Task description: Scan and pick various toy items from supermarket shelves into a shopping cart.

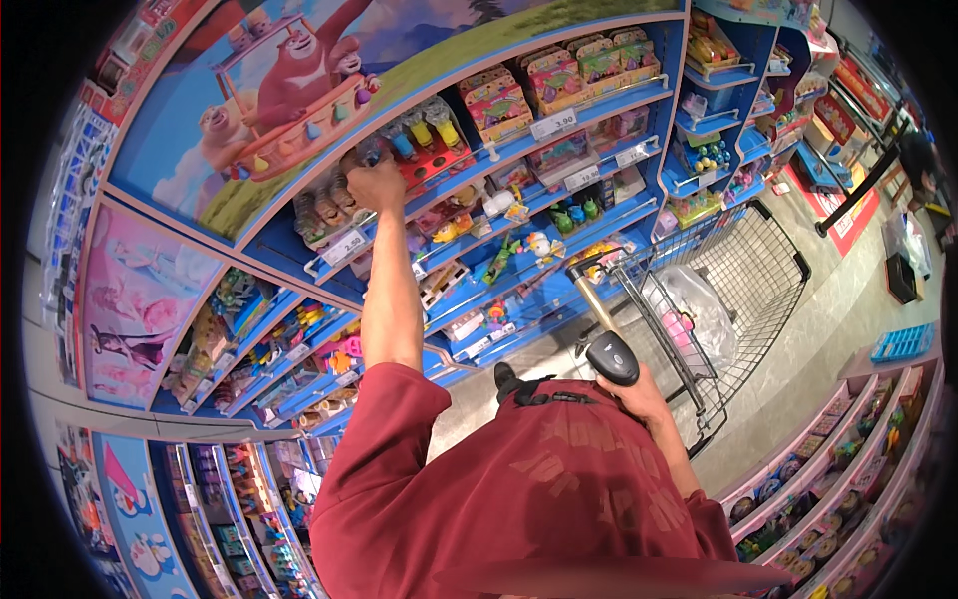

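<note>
My left hand (376, 183) reaches up to a toy shelf, at the left end of a red display box (438, 166). Its fingers are at a clear-wrapped item with blue in it (370, 152); whether they grip it is hidden. Wrapped toys with yellow parts (447, 133) stand upright in the box, beside some unfilled round holes. Left of the hand is a box of clear-wrapped brown items (328, 210). Low at my right side, my right hand (636, 393) is closed around the black end of the shopping cart's handle (612, 358).
The wire shopping cart (748, 299) holds a clear plastic bag (692, 314) with something pink. Boxed toys (494, 101) and price tags (554, 123) line the blue shelves. Another display rack (823, 479) stands at lower right. A person (924, 168) is at the far right edge.
</note>
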### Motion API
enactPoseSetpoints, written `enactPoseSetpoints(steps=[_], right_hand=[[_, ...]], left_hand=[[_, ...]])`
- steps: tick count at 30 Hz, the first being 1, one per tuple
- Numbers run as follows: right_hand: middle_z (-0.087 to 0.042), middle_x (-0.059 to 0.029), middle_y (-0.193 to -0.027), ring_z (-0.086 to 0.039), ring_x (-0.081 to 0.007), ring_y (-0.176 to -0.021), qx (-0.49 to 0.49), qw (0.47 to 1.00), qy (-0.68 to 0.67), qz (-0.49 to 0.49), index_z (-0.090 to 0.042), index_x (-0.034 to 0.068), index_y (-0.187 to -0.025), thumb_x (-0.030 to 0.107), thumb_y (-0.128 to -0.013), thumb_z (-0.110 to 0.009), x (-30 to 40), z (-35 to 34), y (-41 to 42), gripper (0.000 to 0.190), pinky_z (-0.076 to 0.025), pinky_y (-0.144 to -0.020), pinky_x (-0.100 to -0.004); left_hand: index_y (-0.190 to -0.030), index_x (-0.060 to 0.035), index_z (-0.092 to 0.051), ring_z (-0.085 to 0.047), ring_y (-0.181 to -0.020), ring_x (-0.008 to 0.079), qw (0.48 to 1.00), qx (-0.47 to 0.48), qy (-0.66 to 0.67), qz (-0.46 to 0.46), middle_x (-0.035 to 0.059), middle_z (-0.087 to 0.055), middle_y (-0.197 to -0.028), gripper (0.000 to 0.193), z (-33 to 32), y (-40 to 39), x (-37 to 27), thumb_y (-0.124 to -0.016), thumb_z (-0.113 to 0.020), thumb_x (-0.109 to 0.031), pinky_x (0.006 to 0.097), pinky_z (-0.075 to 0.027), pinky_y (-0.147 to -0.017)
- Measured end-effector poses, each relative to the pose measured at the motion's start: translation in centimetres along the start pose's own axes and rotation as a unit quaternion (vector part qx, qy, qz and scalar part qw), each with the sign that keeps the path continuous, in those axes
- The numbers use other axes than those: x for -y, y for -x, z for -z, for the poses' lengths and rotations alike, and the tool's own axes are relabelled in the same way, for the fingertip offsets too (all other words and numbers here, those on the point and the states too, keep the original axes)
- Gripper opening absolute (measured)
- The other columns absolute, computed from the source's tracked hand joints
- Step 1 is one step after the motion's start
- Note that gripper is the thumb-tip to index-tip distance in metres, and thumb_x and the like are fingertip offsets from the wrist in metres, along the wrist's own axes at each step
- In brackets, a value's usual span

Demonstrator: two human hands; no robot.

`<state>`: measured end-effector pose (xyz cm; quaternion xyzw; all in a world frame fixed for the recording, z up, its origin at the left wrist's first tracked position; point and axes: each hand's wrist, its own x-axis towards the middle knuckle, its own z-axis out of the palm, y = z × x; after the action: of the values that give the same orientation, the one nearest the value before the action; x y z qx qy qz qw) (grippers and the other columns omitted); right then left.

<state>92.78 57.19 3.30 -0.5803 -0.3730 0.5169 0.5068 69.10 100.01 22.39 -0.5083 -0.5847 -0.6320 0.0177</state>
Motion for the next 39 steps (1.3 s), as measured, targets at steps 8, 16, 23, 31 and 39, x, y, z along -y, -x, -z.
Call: enactPoseSetpoints(steps=[8,16,23,31,39], right_hand=[[-0.067,-0.0003,-0.088,-0.057,-0.0102,-0.081,-0.002,0.999,0.014,0.030,-0.066,-0.002,-0.099,0.012,-0.082,-0.081,0.7,-0.1,0.1,0.026,-0.049,-0.076,-0.0286],[-0.066,-0.0001,-0.088,-0.055,-0.0100,-0.080,0.000,0.999,0.015,0.029,-0.067,-0.002,-0.099,0.013,-0.081,-0.082,0.3,-0.1,0.0,0.028,-0.049,-0.075,-0.0281],[-0.066,-0.0005,-0.088,-0.056,-0.0102,-0.081,-0.009,0.999,-0.001,0.034,-0.067,-0.002,-0.099,0.014,-0.082,-0.082,0.6,-0.2,0.0,0.028,-0.049,-0.076,-0.0284],[-0.071,-0.0048,-0.101,-0.061,-0.0119,-0.092,0.027,1.000,0.012,-0.005,-0.067,-0.002,-0.112,0.012,-0.081,-0.080,0.6,0.1,-0.1,0.036,-0.049,-0.087,-0.0292],[-0.072,-0.0064,-0.103,-0.063,-0.0128,-0.094,0.025,0.999,0.022,-0.016,-0.067,-0.002,-0.113,0.012,-0.081,-0.081,0.3,-0.2,-0.3,0.038,-0.050,-0.089,-0.0296]], left_hand=[[-0.116,0.0043,-0.064,-0.065,-0.102,0.0443,0.998,0.044,0.011,-0.048,0.0271,-0.069,-0.106,0.051,0.3,-0.4,0.3,-0.073,-0.079,-0.017,0.0482,-0.049,-0.086],[-0.114,0.0088,-0.065,-0.067,-0.097,0.0435,0.994,0.037,0.000,-0.106,0.0295,-0.069,-0.101,0.053,0.1,-1.2,1.6,-0.071,-0.081,-0.018,0.0469,-0.049,-0.084],[-0.116,0.0125,-0.060,-0.063,-0.079,0.0274,0.991,0.033,0.128,-0.028,0.0189,-0.069,-0.094,0.052,0.8,0.1,0.7,-0.075,-0.080,-0.012,0.0383,-0.050,-0.076],[-0.114,0.0155,-0.057,-0.062,-0.085,0.0214,0.976,0.009,0.215,0.016,0.0194,-0.066,-0.100,0.051,0.2,-0.9,4.5,-0.075,-0.080,-0.007,0.0345,-0.050,-0.076],[-0.109,0.0136,-0.060,-0.057,-0.074,0.0201,0.982,0.005,0.164,-0.090,0.0124,-0.065,-0.088,0.044,1.1,-1.9,1.5,-0.080,-0.081,-0.013,0.0355,-0.046,-0.070]])
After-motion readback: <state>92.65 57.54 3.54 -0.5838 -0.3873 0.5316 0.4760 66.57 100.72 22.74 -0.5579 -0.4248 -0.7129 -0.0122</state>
